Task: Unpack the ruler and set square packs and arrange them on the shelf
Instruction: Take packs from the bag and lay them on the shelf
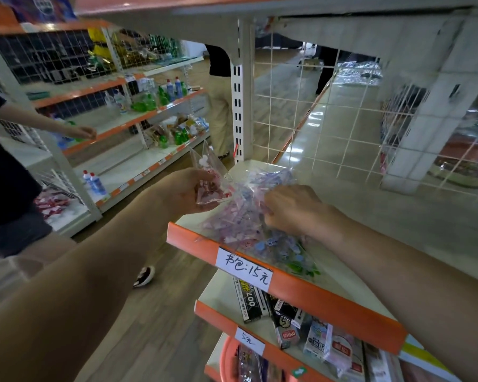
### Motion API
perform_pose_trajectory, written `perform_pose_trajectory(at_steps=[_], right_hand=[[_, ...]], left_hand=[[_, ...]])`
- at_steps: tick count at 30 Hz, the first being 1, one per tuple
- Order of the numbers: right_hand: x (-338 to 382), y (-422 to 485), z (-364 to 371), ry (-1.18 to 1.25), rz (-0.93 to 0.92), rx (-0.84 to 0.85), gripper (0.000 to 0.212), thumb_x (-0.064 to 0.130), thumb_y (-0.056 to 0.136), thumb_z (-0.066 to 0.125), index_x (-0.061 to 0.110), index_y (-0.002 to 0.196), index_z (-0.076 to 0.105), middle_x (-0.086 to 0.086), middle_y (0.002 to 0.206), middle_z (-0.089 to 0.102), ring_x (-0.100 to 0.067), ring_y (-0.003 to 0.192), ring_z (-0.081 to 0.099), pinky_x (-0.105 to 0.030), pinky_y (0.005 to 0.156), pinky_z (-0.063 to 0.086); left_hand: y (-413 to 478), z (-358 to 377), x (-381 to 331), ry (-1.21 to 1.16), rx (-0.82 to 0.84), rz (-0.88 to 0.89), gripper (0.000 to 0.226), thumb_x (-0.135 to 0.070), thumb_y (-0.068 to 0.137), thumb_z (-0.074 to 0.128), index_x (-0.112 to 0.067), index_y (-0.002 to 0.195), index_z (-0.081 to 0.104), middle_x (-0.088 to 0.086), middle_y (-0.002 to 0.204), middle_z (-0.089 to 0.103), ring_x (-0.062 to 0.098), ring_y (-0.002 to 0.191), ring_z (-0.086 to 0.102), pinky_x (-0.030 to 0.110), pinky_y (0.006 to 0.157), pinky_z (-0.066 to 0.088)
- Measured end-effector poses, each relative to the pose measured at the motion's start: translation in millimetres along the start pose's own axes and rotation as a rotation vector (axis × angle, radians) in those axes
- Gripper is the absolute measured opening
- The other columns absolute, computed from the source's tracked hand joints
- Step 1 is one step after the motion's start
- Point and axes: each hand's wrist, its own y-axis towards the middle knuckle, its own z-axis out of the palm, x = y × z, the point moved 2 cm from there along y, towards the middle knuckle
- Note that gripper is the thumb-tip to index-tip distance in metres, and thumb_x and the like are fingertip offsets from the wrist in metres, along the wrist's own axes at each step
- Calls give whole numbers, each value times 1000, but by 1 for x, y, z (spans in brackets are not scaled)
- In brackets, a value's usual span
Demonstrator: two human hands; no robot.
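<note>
My left hand (186, 191) holds a clear pack with a pink set square (207, 172), tilted upward just off the shelf's left corner. My right hand (290, 209) grips the crinkled clear outer bag (249, 188) that lies on the shelf (329, 301) and holds several pink and blue ruler and set square packs (276, 246). The bag spreads from the shelf's left corner toward its orange front edge. My fingers on the right are curled into the plastic; what lies beneath them is hidden.
A handwritten price label (244, 267) sticks to the orange shelf edge. The lower shelf (218, 315) carries boxed stationery (250, 299). White wire mesh (329, 111) backs the shelf. Another person's arm (53, 125) reaches toward the aisle shelving (127, 119) at left; a second person (220, 100) stands beyond.
</note>
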Motion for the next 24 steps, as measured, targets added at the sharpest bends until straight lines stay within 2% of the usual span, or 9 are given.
perform_pose_trajectory(at_steps=[3,6,9,12,14,16,18,20,24], right_hand=[[-13,0,-6,142,87,-202,22,16,91,49,10,70,48,-1,64,41,-24,67,45,-27,59,31],[-26,0,-8,582,182,-343,31,12,87,53,7,57,48,-7,60,54,-27,61,51,-29,54,38],[-22,1,-7,1081,195,-254,21,7,92,52,-2,81,67,-14,76,69,-22,66,67,-28,59,57],[-21,1,-5,1333,215,-139,20,3,95,49,2,82,64,-7,69,66,-14,60,66,-21,53,55],[-27,-1,-4,1445,243,-105,20,6,96,49,7,81,61,-8,70,65,-17,62,67,-23,53,54],[-32,-3,-2,1480,247,-108,14,18,96,53,8,93,63,-11,83,68,-21,71,70,-27,57,55],[-33,-5,-1,1428,236,-115,21,22,91,62,11,109,61,-10,99,67,-20,79,71,-27,60,56],[-31,-7,-2,1436,239,-121,31,16,88,67,14,116,53,-8,101,65,-18,78,68,-27,61,56],[-40,-16,-7,1484,288,-177,36,7,87,66,20,114,46,-4,94,61,-16,70,65,-27,61,58]], left_hand=[[-7,11,-1,-34,89,12,7,-10,92,50,-7,94,57,10,85,68,23,76,69,39,73,57],[-13,27,0,-46,191,21,4,-8,83,55,-9,86,57,9,77,66,24,84,62,42,86,52],[-13,46,2,-44,237,25,15,-7,92,47,-8,81,56,8,73,65,23,79,63,42,96,46],[-13,65,2,-18,228,61,23,-5,98,39,-4,84,58,14,81,67,23,76,65,36,88,50],[-12,74,1,-4,213,116,18,-2,98,39,-3,96,58,15,93,66,24,83,63,34,78,55],[-11,82,-1,-11,228,188,20,5,96,39,-1,105,56,18,98,65,27,85,64,34,71,58],[-12,89,-1,-22,266,258,26,12,92,39,3,111,55,20,99,64,28,83,64,37,74,57],[-15,99,0,-52,321,271,29,15,90,37,2,109,55,20,98,64,29,84,64,42,82,53],[-13,115,0,-109,404,225,32,11,93,29,2,111,54,18,97,68,26,83,68,38,77,57]])
